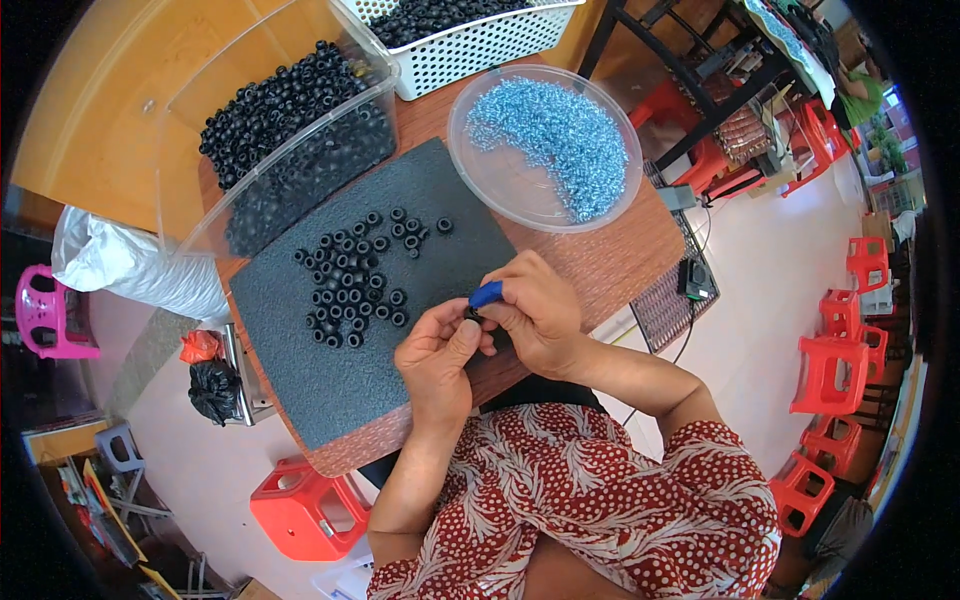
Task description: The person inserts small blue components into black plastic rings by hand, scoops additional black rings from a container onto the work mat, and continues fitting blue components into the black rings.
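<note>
Close together over the near edge of the dark mat, my two hands meet at the fingertips. My left hand (pixel 438 360) pinches a small black ring-shaped part (pixel 473 313) between thumb and fingers. A blue cover (pixel 486 294) wraps a fingertip of my right hand (pixel 543 312), whose fingers are closed up against that part. Anything else in the right fingers is hidden or too small to name. On the grey-black textured mat (pixel 350 400) lies a loose group of similar black ring-shaped parts (pixel 350 277), to the left of my hands.
A clear plastic bin (pixel 180 190) of black parts stands far left, with a white perforated basket (pixel 480 50) of more behind it. Far right, a round clear tray (pixel 505 205) holds tiny light-blue pieces. Red stools (pixel 832 375) stand on the floor at right, another stool (pixel 300 510) near left.
</note>
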A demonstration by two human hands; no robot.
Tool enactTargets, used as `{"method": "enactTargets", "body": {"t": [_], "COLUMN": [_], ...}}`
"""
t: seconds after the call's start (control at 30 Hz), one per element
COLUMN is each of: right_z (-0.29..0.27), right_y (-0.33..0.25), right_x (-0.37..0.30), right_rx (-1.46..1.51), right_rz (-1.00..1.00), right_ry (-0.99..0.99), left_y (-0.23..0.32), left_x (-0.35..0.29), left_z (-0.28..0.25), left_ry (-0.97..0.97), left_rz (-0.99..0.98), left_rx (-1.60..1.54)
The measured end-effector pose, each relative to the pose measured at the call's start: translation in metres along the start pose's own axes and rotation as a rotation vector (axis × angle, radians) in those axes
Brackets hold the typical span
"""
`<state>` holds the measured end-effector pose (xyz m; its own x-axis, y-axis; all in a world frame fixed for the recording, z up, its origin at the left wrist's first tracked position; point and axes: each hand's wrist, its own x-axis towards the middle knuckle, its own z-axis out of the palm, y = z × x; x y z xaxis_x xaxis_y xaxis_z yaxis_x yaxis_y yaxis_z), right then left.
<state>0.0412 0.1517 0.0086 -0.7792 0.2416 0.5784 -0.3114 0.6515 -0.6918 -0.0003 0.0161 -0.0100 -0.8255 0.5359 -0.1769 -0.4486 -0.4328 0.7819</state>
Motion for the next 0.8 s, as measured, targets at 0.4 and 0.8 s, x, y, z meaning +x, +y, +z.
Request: {"method": "enactTargets", "body": {"t": [0.4,0.8], "right_z": [0.001,-0.004], "right_y": [-0.004,-0.006], "right_x": [-0.008,0.004], "right_rx": [-0.03,-0.065], "right_rz": [-0.018,-0.041], "right_ry": [0.003,-0.118], "left_y": [-0.002,0.001], "left_x": [0.002,-0.001], "left_z": [-0.004,-0.01], "left_ry": [0.011,0.007], "left_rz": [-0.027,-0.015], "left_rx": [-0.082,-0.088]}}
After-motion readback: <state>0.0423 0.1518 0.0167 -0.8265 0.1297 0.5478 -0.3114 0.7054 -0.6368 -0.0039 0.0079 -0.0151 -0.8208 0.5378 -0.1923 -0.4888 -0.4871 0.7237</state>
